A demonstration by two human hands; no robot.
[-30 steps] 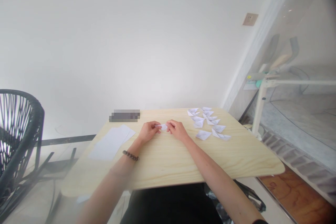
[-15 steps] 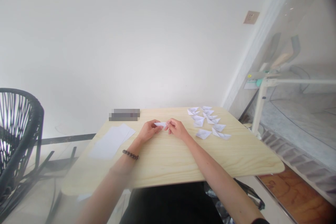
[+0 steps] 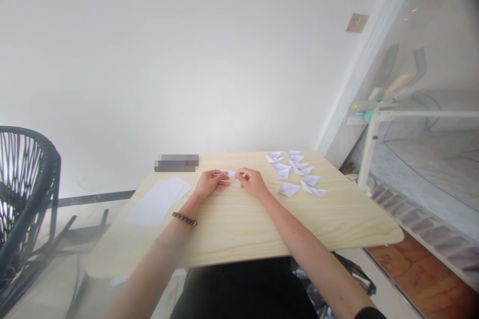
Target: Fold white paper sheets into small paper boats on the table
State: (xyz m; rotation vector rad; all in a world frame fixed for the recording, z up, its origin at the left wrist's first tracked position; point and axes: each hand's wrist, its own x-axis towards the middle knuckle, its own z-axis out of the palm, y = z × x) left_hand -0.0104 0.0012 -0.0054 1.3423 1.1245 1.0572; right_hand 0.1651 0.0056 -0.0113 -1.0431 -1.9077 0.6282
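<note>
A small piece of folded white paper [image 3: 229,174] is held between my two hands over the middle of the table. My left hand [image 3: 211,183] pinches its left end between thumb and fingers, and a beaded bracelet sits on that wrist. At the right end, the thumb and fingers of my right hand [image 3: 251,181] close on the paper. The fingers hide part of it, so its full shape cannot be made out. Several folded paper boats [image 3: 289,189] stand in two rough rows to the right of my right hand.
White paper sheets [image 3: 155,204] lie on the left of the wooden table [image 3: 239,234]. A blurred-out dark object [image 3: 176,163] is at the back left edge. A woven chair [image 3: 48,159] stands left, a white metal frame [image 3: 368,154] right, and the wall rises behind.
The folded paper has tilted and shows less of its long flat side. My left fingers have spread a little, and both hands stay nearly in place. The view has shifted slightly.
</note>
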